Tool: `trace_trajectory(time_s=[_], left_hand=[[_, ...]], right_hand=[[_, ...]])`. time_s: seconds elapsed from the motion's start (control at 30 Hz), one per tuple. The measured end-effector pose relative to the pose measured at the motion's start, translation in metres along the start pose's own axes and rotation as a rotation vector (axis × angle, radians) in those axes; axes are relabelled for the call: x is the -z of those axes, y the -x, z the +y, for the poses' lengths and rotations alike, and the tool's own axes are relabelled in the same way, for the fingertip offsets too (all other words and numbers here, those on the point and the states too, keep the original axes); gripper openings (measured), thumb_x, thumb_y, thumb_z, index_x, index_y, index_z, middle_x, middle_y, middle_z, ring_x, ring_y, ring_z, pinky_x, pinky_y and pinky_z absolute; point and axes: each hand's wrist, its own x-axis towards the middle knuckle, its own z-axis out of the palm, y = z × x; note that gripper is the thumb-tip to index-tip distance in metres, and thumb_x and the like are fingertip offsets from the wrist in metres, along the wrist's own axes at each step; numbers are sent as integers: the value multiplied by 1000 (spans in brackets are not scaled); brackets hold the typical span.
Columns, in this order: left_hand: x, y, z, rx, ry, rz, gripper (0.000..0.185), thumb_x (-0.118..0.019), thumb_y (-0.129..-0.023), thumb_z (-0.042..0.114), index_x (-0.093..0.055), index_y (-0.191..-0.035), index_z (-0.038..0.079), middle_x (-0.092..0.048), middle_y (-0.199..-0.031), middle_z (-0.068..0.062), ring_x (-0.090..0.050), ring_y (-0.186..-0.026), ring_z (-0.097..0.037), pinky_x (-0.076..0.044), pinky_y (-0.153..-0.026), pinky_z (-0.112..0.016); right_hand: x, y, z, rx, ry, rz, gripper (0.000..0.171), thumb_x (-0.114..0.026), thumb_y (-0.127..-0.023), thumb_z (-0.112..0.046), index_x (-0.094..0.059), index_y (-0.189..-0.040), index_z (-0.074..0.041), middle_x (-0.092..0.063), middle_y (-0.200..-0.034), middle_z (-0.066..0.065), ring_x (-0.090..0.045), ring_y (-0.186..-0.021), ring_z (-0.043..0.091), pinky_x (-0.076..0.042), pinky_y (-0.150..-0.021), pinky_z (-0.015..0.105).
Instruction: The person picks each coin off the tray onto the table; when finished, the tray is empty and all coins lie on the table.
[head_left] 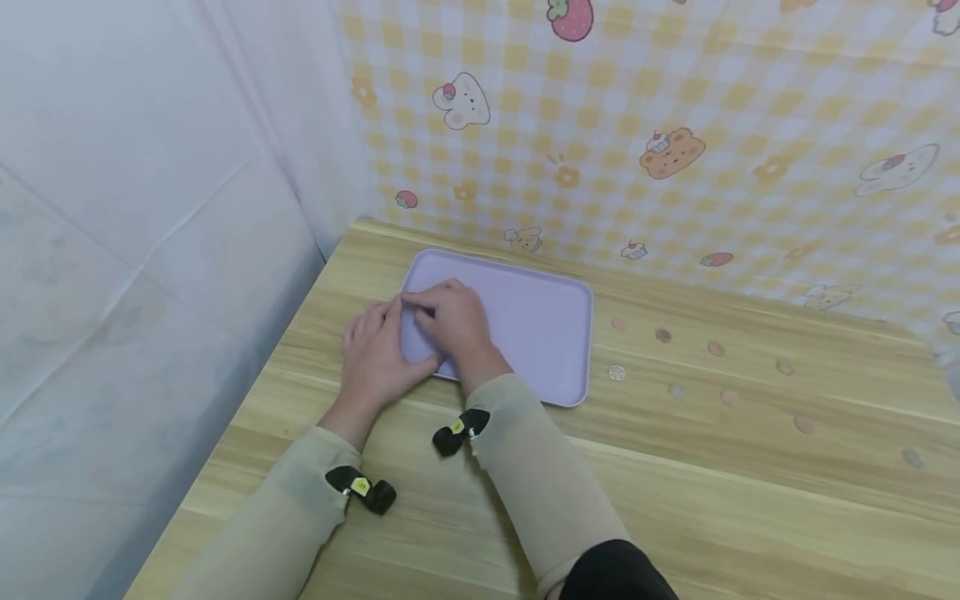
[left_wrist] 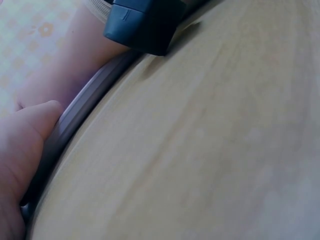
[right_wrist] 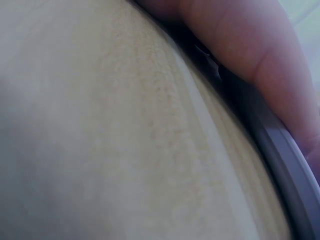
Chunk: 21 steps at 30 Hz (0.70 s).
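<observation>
Beige sleeves cross the wooden table nearest the camera. Beyond them the left hand rests at the near-left edge of a lilac tray, thumb against its rim, while the right hand lies on the tray (whether either pinches anything, I cannot tell). Right of both hands, well apart, coins lie scattered.

One tray, about ten coins, two hands

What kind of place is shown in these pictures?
Probably a small home-style recording corner: a light wooden table, a yellow checked cartoon-print cloth backdrop, and a lilac rectangular plastic tray with scattered coins beside it.
</observation>
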Motion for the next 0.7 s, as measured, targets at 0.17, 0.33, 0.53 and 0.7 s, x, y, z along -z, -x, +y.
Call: trace_trajectory(time_s=[0.17,0.33,0.53,0.7], left_hand=[[-2,0,-1,-2,6,2,119,-80,-78,63,-30,-166,-1,-47,-156,-21,-38,-145,-39,-17,-124,-59],[-3,0,-2,2,9,3,120,-80,-78,63,-29,-168,2,-47,-157,-20,-37,-147,-39,-16,-124,-60],[-4,-1,-3,-6,16,17,121,-81,-76,63,-30,-167,3,-47,-156,-20,-39,-146,-40,-18,-123,-60],[-3,-1,-3,-4,19,15,121,-81,-76,62,-30,-167,0,-47,-157,-21,-39,-145,-40,-17,-123,-60]], right_hand=[[-1,1,0,15,-6,-5,29,-77,-100,-23,-79,-127,-33,-80,-112,-9,-68,-113,13,-52,-102,31],[-1,2,0,-9,-38,11,30,-83,-95,-29,-81,-125,-31,-80,-110,-9,-68,-112,14,-52,-102,31],[-1,2,1,-137,-174,95,41,-90,-89,-29,-80,-128,-26,-80,-114,-4,-70,-110,16,-51,-104,30],[-1,1,2,-185,-264,175,44,-90,-89,-24,-78,-131,-22,-80,-103,-1,-73,-100,15,-55,-97,27]])
